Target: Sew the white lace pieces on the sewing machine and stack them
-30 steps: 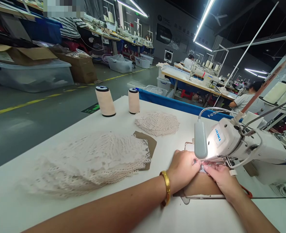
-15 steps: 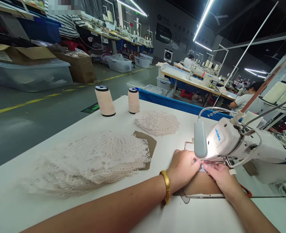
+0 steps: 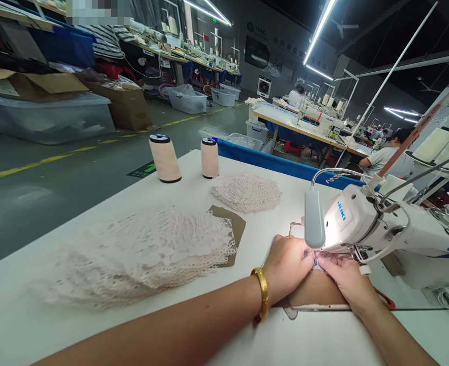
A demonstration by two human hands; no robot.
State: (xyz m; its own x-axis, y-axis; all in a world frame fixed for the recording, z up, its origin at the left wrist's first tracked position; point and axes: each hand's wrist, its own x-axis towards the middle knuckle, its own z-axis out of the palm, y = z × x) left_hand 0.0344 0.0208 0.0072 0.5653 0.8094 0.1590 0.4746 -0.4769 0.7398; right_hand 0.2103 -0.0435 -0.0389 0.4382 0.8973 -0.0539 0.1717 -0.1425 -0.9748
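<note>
Under the needle end of a white sewing machine (image 3: 356, 216), my left hand (image 3: 290, 262) and my right hand (image 3: 346, 279) are close together. Between their fingertips shows a small patch of pale lace fabric (image 3: 317, 264), pinched by both; most of it is hidden by the fingers. A gold bangle (image 3: 261, 294) circles my left wrist. The grey lamp (image 3: 315, 218) hangs just above my left hand and lights the spot. Brown board (image 3: 316, 291) lies below my hands. To the left is a large pile of cream lace (image 3: 140, 254), with a smaller lace pile (image 3: 247, 193) behind it.
Two peach thread cones (image 3: 166, 160) stand at the table's far left. An orange-handled tool (image 3: 385, 299), partly hidden, lies by my right wrist. Blue cloth (image 3: 270, 160) runs along the table's back edge. Co-workers sit at other machines; boxes and plastic bins (image 3: 45, 119) line the floor.
Almost nothing differs. Both hands stay at the needle area, with only a slight shift of the right fingers over the lace.
</note>
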